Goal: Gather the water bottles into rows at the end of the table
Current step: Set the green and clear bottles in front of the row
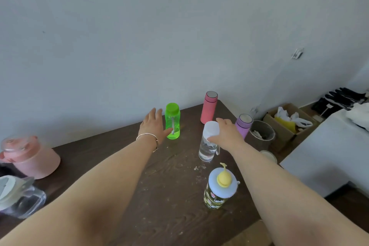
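Note:
A green translucent bottle (173, 121) stands near the far edge of the dark wooden table (169, 195). My left hand (153, 124) is spread just left of it, thumb touching its lower side. A clear bottle with a white cap (207, 146) stands mid-table. My right hand (226, 134) is against its right side, thumb lying across it under the cap and fingers stretched out. A pink flask (208, 108) stands at the far corner and a purple flask (244, 125) at the right edge. Nearest me is a patterned bottle with a blue lid and yellow knob (219, 187).
A pink jug (32, 158) and a clear jug with a grey lid (19, 199) sit at the table's left end. Off the right edge are a round bin (262, 134), a cardboard box (287, 124) and a white surface (329, 146). A wall backs the table.

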Motion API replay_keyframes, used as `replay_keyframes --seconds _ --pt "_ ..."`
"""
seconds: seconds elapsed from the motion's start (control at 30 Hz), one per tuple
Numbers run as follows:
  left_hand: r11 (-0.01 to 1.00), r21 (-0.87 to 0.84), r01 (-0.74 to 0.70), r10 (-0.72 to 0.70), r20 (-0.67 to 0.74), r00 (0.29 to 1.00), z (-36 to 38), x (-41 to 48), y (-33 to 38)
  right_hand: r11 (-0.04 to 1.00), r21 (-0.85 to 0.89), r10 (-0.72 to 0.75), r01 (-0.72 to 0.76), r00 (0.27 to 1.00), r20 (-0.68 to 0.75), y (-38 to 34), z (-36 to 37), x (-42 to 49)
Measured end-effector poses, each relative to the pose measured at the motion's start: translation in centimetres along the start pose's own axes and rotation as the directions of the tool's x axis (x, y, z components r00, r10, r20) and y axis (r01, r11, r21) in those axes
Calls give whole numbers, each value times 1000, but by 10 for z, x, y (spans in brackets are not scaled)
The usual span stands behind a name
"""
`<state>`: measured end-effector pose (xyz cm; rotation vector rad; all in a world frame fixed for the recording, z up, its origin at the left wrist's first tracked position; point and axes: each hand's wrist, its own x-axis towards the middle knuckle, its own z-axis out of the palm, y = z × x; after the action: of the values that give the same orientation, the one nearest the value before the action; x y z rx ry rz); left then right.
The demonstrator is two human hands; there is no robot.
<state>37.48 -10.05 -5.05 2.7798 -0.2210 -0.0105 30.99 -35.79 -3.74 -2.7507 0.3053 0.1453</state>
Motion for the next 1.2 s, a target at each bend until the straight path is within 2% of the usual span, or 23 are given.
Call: replay_keyframes --seconds 0.23,0.37,0.7,1.03,1.2 --pt "972 -229 60 -49 53 997 34 55 12 986 164 2 -14 997 74 15 9 9" --pt "926 -358 119 -99 74 992 49 79 19 983 183 3 -11 999 48 18 16 18" --pt "808 -542 230 -234 62 970 83 106 8 968 249 -16 22 1000 -24 29 32 23" --pt "805 -578 137 -179 -15 984 90 99 1 959 276 -30 59 994 -107 27 38 22" --pt "820 -553 149 -180 -3 984 86 86 -2 949 315 13 23 994 -113 26 36 19"
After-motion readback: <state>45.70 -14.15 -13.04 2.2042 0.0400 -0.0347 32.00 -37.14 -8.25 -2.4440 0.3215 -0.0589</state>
